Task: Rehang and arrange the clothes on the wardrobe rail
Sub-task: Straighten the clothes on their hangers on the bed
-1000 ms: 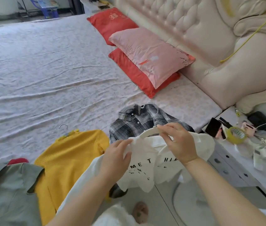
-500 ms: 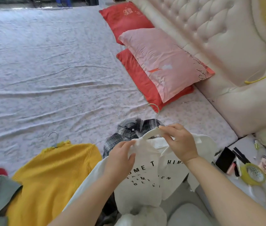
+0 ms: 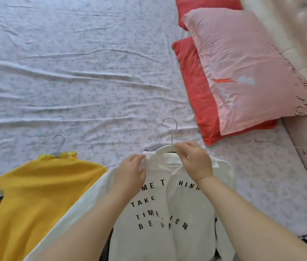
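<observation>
Fitting a white lettered shirt (image 3: 160,210) onto a white hanger (image 3: 165,148) over the near edge of the bed (image 3: 85,76).
The left hand (image 3: 130,172) pinches the shirt's collar; the right hand (image 3: 194,161) grips the hanger's arm between fingers and thumb. A yellow knit top (image 3: 41,193) lies to the left; 2 red pillows (image 3: 194,87) and 1 pink pillow (image 3: 246,68) lie far right.

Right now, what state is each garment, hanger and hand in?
White printed shirt: on its hanger, front open, over the bed edge.
White hanger: inside shirt collar, hook free.
Yellow sweater: flat on bed, on hanger.
Left hand: gripping shirt collar.
Right hand: pinching hanger shoulder.
</observation>
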Available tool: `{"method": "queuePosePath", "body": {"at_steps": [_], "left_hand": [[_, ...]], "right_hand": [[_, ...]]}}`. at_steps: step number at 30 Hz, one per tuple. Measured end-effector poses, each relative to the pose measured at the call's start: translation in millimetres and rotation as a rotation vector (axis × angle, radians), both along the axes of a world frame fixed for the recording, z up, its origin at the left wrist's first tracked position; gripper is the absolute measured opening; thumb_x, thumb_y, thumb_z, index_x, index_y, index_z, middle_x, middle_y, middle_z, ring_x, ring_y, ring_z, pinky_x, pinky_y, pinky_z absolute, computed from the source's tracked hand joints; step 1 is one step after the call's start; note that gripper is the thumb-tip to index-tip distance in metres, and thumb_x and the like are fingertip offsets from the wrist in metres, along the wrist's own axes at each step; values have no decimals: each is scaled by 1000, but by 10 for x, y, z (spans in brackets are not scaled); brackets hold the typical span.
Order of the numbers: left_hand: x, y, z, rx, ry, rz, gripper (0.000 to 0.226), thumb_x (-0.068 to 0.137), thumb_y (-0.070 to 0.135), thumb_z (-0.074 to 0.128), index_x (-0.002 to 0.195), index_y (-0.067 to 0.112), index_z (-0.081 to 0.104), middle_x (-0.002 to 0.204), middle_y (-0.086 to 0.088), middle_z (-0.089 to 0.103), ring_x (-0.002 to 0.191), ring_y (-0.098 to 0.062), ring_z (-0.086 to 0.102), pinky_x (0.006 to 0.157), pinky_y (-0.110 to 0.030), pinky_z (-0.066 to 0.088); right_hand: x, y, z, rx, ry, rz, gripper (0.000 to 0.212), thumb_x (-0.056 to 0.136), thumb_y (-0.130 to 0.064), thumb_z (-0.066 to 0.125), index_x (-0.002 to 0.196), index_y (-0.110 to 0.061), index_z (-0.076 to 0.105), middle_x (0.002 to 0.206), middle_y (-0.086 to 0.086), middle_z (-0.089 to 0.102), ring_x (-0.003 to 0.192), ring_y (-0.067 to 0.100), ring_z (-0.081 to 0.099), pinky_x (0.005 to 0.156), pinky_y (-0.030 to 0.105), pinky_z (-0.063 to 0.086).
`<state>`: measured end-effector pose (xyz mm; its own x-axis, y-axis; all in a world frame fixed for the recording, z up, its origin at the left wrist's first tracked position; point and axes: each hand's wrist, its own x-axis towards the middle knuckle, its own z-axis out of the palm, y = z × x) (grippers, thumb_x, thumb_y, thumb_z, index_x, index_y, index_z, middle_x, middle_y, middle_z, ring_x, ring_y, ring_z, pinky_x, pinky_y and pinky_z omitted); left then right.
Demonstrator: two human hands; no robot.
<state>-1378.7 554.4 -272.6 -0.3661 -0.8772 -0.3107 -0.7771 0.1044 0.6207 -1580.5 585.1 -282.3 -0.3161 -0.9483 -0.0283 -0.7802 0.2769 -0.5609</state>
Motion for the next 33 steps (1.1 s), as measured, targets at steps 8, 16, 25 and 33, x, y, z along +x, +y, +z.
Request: {"method": "queuePosePath", "body": {"at_steps": [8,16,25,33], "left_hand": [[2,-21,-235,42,-91,74,46,89,16,52,134,17,43,136,-1,46,126,-18,39,104,-28,29],[318,196,130,48,-153,135,46,90,20,52,135,17,42,135,-2,46,125,-18,41,104,-30,33],[1254,722,878,-37,-231,337,44,94,25,47,137,22,39,138,2,43,128,-16,37,103,-31,29],[2527,1458,1191,-54,-297,619,45,94,30,45,138,25,37,140,5,39,128,-14,37,103,-29,30]], "right_hand": [[120,7,-400,312,-108,110,53,85,-6,54,133,-26,48,129,-3,51,120,15,44,86,27,39],[453,388,-73,374,-135,204,47,90,-14,55,135,-22,45,133,-3,47,125,15,40,97,29,40],[1312,462,612,356,-71,510,46,94,-21,49,139,-25,38,136,-5,41,126,13,36,98,22,33],[2548,508,1021,304,57,847,47,96,-25,47,141,-25,34,141,-4,37,131,15,32,101,25,36]]}}
